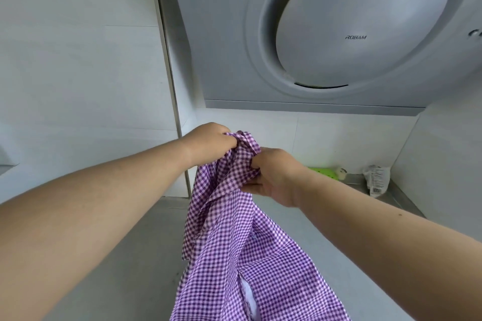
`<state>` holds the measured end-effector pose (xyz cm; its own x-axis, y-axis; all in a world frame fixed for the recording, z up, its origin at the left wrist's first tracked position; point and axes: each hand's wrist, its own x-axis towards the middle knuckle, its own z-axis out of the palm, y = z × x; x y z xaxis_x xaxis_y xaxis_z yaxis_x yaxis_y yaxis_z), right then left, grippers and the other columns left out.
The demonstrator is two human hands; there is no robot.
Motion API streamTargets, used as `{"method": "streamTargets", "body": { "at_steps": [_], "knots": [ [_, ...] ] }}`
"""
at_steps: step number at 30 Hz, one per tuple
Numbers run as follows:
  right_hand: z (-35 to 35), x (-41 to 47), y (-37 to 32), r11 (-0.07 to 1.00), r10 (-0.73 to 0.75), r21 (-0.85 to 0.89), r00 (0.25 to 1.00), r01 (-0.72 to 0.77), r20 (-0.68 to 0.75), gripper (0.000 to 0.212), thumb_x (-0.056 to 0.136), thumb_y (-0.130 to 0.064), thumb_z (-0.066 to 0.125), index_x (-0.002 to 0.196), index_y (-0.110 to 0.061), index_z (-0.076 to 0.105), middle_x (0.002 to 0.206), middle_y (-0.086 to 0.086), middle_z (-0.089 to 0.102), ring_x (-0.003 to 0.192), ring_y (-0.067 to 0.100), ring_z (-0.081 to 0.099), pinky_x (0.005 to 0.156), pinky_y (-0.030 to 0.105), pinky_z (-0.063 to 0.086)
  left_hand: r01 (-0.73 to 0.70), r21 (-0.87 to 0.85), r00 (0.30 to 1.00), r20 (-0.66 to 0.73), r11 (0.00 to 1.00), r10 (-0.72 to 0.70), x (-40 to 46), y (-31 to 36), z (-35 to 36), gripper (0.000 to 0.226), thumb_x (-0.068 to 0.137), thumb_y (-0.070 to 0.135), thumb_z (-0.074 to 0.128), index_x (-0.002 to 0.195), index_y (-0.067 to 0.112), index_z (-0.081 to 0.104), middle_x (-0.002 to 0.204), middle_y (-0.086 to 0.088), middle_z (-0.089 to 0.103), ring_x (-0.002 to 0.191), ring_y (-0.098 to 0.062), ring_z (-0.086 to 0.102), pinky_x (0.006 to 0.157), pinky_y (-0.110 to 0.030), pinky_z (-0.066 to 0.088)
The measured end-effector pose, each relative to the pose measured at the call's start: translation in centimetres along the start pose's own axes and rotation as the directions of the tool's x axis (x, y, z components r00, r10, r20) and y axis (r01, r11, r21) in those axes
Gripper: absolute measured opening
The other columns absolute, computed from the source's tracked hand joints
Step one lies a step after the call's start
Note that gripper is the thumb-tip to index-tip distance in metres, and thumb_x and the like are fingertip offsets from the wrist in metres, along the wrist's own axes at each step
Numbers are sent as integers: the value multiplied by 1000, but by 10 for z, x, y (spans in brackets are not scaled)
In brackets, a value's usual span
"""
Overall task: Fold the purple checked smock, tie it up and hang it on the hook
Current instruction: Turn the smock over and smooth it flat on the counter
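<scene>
White wall tiles [78, 60] fill the kitchen from 9 to 12 o'clock. They look flat and smooth. One big gray hood [326, 34] hangs at 1 o'clock. It has a round, shiny plate on it with the word ROBAM. Below it lies one gray counter [130, 255], flat and dull.

One purple checked smock [234, 237] hangs in the middle and runs down to 6 o'clock. It is thin, soft cloth with tiny purple and white squares, all bunched and wrinkled at the top.

Two bare hands hold it up. The left hand [208, 144] has its fingers curled tight round the top bunch. The right hand [276, 177] pinches the cloth just beside it, a bit lower.

At 3 o'clock, behind the right arm, sit one green thing [326, 173] and one crinkly clear bag [377, 180]. The arm hides part of the green thing.
</scene>
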<state>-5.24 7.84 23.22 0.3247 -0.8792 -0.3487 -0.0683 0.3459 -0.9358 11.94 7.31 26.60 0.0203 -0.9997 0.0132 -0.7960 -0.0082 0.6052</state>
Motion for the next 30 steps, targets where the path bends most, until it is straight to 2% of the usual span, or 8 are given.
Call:
{"method": "streamTargets", "body": {
  "at_steps": [7,12,15,18,21,25,28,30],
  "knots": [
    [12,-21,-6,999,9,52,1000,-9,6,38,107,-6,35,114,3,71,104,16,74,85,24,66,85,41,59,65,-7,997,-44,998,-65,-31,-8,-13,23,93,27,55,75,13,52,75,-8,51,70,-22,47,65,-37,34],
    [9,-50,-1,999,22,-29,972,-15,235,51,102,-52,57,122,-8,72,121,10,77,115,28,70,108,48,51,133,-1,984,-121,991,-132,-62,-5,-20,25,94,26,52,78,9,57,78,-10,55,73,-23,52,66,-37,38],
    [-2,-68,1,977,71,-209,892,26,446,52,87,-42,76,123,-5,71,122,10,76,122,30,67,110,45,50,164,-4,974,-155,986,-163,-83,2,-25,26,94,26,53,78,6,59,78,-11,57,71,-24,53,67,-38,40],
    [-12,-81,10,929,140,-360,815,89,563,19,96,-22,71,110,-10,70,99,5,72,90,20,63,94,35,51,202,-11,958,-203,979,-200,-104,10,-27,23,93,27,52,77,11,54,78,-10,54,70,-24,51,68,-39,38],
    [-24,-91,30,965,144,-261,814,9,562,33,104,-19,53,131,-5,64,120,10,72,107,25,65,110,44,49,250,-7,938,-245,968,-245,-128,17,-25,26,96,26,51,75,10,52,77,-10,53,69,-23,50,64,-36,35],
    [-36,-106,54,977,164,-207,795,-50,585,38,106,-9,47,140,0,59,123,7,73,101,20,69,104,39,51,318,8,903,-308,948,-300,-157,23,-20,29,96,26,49,73,11,50,74,-10,54,68,-24,51,63,-35,35],
    [-41,-116,67,967,176,-252,761,-17,624,40,107,-28,55,138,-4,61,133,8,71,118,23,68,111,42,49,387,25,863,-361,922,-353,-178,20,-20,28,97,26,48,74,10,50,76,-10,54,68,-24,51,64,-35,36],
    [-49,-119,72,957,190,-290,719,17,669,58,96,-49,65,137,-8,62,132,7,72,124,25,67,109,42,50,430,39,836,-394,902,-382,-190,14,-25,27,96,28,47,78,9,54,80,-12,56,70,-25,52,66,-37,37]
  ]
}}
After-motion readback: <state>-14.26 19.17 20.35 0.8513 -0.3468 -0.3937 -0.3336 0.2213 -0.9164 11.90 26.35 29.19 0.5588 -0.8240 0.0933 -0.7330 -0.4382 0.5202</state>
